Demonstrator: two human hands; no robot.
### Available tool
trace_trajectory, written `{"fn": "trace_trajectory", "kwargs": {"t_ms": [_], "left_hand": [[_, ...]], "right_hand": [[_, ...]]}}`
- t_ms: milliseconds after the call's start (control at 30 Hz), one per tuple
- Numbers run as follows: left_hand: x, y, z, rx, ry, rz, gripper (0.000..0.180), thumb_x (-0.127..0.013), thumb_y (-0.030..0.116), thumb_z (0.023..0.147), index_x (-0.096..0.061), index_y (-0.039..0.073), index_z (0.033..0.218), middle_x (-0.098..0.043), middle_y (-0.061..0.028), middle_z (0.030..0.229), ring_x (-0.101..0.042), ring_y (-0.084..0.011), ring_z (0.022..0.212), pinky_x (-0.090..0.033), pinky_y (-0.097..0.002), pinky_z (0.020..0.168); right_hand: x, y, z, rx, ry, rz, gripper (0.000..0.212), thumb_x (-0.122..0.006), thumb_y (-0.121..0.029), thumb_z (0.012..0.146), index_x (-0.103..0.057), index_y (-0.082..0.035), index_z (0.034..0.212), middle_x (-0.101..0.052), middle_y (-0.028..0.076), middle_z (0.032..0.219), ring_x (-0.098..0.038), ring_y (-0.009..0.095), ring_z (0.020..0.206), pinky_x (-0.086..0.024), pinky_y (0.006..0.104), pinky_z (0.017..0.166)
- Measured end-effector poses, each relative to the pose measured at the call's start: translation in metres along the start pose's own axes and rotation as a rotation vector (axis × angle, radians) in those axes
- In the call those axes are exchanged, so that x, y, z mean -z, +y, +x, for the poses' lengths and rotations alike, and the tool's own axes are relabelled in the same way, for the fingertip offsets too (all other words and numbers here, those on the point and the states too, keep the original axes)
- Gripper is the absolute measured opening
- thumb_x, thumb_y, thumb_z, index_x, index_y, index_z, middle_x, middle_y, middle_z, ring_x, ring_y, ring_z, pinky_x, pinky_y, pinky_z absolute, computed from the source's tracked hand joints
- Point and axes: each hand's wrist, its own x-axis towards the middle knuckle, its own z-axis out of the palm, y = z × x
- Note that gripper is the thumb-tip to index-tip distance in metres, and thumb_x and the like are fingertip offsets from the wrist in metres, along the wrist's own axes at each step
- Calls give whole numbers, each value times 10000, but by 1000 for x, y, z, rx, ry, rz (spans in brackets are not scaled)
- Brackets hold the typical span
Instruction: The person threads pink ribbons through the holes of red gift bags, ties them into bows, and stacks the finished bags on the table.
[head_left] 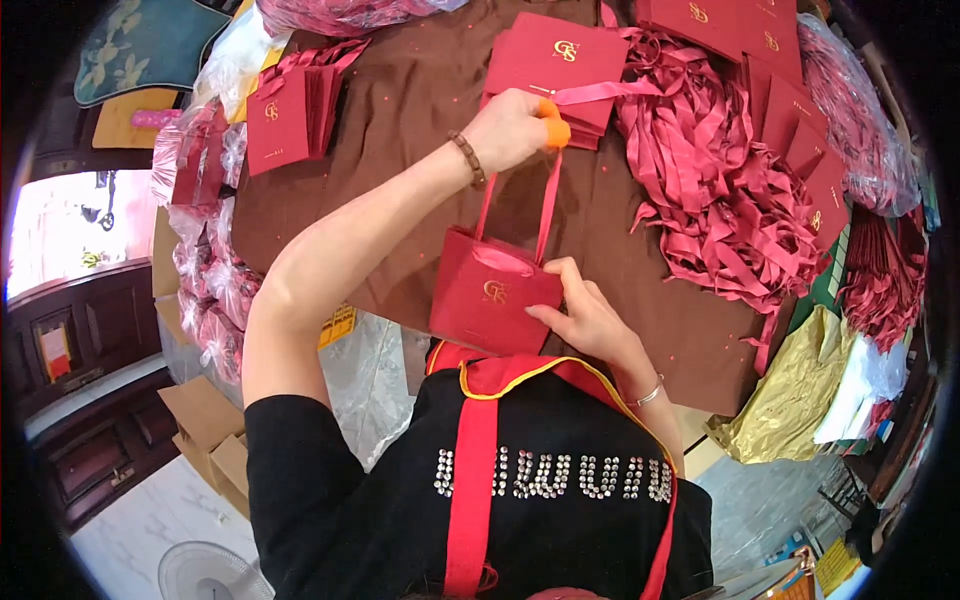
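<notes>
left fingers (552, 132) holding pink ribbon handle (549, 205), right fingers (571, 286) gripping red bag (480, 308)

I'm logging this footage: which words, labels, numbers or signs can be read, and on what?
I copy no wording, only places:
Held bag: gold monogram, clear.
Red stack, top centre: gold monogram, clear.
Left bags: gold monogram; print below too small.
Right bags: gold monograms; smaller print unreadable.
Shirt: studded letters, partly behind a red strap.
Yellow label: print too small.
</notes>
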Motion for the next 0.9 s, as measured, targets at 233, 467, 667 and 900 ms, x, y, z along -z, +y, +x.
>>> {"fn": "trace_trajectory", "kwargs": {"t_ms": [233, 467, 667, 900], "left_hand": [[14, -17, -12, -250, 2, -150, 284, -490, 173, 942, -580, 18, 1161, -607, -21, 1088, -529, -74, 974, -422, -228, 866], [-40, -74, -87, 23, -218, -1214, 423, -460, 173, 959, -380, 21, 1346, -509, -63, 1247, -497, -142, 1107, -413, -270, 921], [-55, -42, -93, 146, 177, -632, 500, -536, 45, 884, -365, 82, 1353, -516, -81, 1171, -501, -134, 1065, -412, -266, 914], [-21, -57, -85, -373, 399, 984, 167, -666, 171, 772, -633, 84, 910, -592, -66, 718, -574, -264, 651, -455, -358, 594]], "right_hand": [[-3, 27, -5, -69, 72, 384, 478, -687, -43, 791, -345, -57, 1124, -591, 107, 968, -583, 163, 802, -483, 297, 681], [3, 0, 24, 213, 279, 927, 628, -654, 58, 772, -263, -104, 1236, -414, 129, 1270, -434, 201, 1173, -408, 361, 959], [1, 25, 27, 287, 716, -41, 526, -637, -24, 794, -351, -58, 1233, -481, 107, 1045, -512, 186, 864, -455, 277, 737], [24, 41, -16, -38, 879, 682, 221, -560, -50, 878, -452, -71, 1070, -519, 16, 898, -511, 64, 728, -441, 206, 623]]}}
